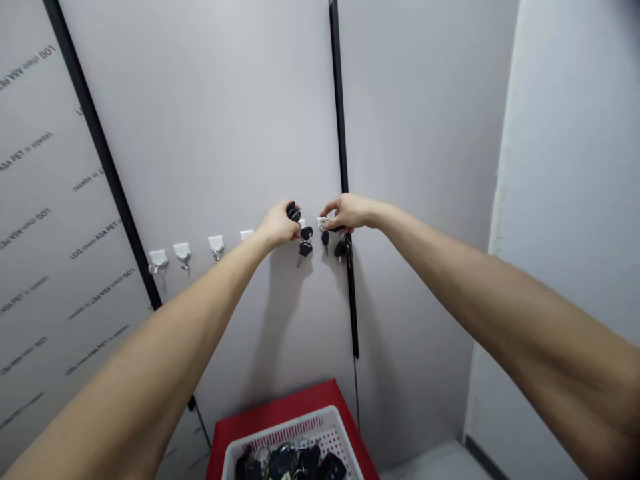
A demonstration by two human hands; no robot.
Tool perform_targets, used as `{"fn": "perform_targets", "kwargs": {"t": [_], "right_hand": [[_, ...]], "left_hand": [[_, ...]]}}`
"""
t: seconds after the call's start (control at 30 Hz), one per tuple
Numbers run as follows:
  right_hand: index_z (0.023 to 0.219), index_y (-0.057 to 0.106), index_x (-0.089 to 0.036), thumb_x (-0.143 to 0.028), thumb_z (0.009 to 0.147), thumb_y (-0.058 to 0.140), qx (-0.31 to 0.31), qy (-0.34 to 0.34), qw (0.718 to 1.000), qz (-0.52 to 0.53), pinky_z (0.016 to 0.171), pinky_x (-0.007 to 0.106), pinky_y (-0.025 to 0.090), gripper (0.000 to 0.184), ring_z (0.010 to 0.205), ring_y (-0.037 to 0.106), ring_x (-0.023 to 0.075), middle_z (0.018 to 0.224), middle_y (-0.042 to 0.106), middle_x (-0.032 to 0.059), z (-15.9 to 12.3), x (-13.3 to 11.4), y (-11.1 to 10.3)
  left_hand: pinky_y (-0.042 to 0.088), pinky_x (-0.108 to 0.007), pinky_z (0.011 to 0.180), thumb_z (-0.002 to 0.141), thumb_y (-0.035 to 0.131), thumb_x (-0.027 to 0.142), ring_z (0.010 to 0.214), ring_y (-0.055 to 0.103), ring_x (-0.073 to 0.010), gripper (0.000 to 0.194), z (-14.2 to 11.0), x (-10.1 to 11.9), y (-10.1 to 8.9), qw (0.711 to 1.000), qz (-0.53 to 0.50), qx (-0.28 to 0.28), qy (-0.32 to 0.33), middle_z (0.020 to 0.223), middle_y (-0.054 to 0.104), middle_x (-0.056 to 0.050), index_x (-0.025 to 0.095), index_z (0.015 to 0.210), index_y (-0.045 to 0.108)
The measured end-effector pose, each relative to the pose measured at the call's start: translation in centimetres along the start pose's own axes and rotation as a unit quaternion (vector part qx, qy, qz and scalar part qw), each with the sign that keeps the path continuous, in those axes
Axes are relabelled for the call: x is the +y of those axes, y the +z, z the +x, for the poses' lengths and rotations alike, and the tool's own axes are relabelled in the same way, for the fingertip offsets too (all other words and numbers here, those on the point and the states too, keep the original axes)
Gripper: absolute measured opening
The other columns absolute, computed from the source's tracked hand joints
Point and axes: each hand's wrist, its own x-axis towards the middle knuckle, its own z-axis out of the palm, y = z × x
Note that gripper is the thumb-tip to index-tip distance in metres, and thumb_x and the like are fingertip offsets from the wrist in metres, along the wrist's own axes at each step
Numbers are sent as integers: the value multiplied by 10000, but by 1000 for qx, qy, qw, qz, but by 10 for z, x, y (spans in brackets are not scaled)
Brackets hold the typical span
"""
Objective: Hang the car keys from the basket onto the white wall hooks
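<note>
Both my arms reach up to a row of white hooks on a grey wall panel. My left hand [278, 225] is closed on a bunch of black-headed keys [305, 241]; one key head sticks up above my fingers and two dangle below. My right hand [350, 212] pinches another bunch of keys [343, 248] at a white hook [322, 223], with black key heads hanging under it. The two hands are a few centimetres apart.
Several empty white hooks [183, 252] run along the panel to the left. Below, a white perforated basket [330, 427] with several black keys sits on a red surface [280, 408]. A black vertical seam [345, 173] divides the panels. A white wall stands at the right.
</note>
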Motion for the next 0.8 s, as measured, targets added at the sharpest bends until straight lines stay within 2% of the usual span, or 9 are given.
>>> {"fn": "perform_targets", "kwargs": {"t": [0.1,0.17,0.27,0.37,0.43,0.5,0.6,0.7,0.8], "right_hand": [[969,493,-190,-269,563,579,-52,-12,996,76,378,176,370,422,375,412,29,592,521,-9,-9,11,8],[1031,438,-193,-254,571,577,-54,-11,991,123,364,165,357,484,372,403,25,593,523,-13,-14,19,12],[949,489,-155,-244,612,542,-4,-6,980,198,366,153,349,353,385,404,20,600,525,-1,-13,25,11],[836,529,-128,-221,648,504,98,-2,966,240,366,152,345,211,389,406,17,620,527,14,-6,19,8],[833,526,-132,-208,656,492,159,-13,958,238,369,159,348,196,390,412,19,648,533,20,-1,13,9],[805,541,-136,-201,647,497,177,-19,964,197,380,172,355,176,391,418,28,630,535,19,2,8,11],[671,582,-138,-189,588,543,113,-8,991,65,402,200,363,105,386,427,54,514,517,5,4,3,15],[582,591,-147,-166,537,569,71,-20,996,-44,446,223,377,55,414,451,80,461,505,-3,7,0,16],[604,596,-146,-154,554,544,166,-70,982,-62,531,236,390,73,513,483,102,516,531,11,13,-5,14]], "left_hand": [[414,-197,444,552,488,5,389,456,-47,360,1,3,2,997,-76,28,-15,567,466,16,137,881,427],[424,-204,457,554,475,-11,401,467,-48,364,2,6,2,988,-140,52,-30,582,465,13,133,882,409],[426,-193,468,559,453,-26,422,479,-45,393,5,11,0,966,-238,91,-36,593,466,16,133,908,369],[424,-181,468,567,438,-25,426,480,-36,403,3,12,-4,952,-289,102,-19,602,472,21,139,923,346],[423,-182,466,563,447,-18,435,488,-39,398,-6,8,-6,955,-286,72,-4,603,477,24,142,916,354],[423,-185,460,557,468,-3,437,493,-44,389,-20,-2,-7,964,-264,41,-3,593,475,30,143,903,367],[422,-191,452,546,488,14,431,488,-48,379,-48,-25,-5,976,-215,-6,-39,570,471,38,142,885,380],[416,-201,447,546,480,32,429,481,-53,364,-78,-48,-1,978,-176,-87,-77,569,474,40,146,878,384],[403,-203,447,552,471,65,428,469,-51,362,-106,-67,4,964,-177,-168,-106,578,469,46,155,888,371]]}}
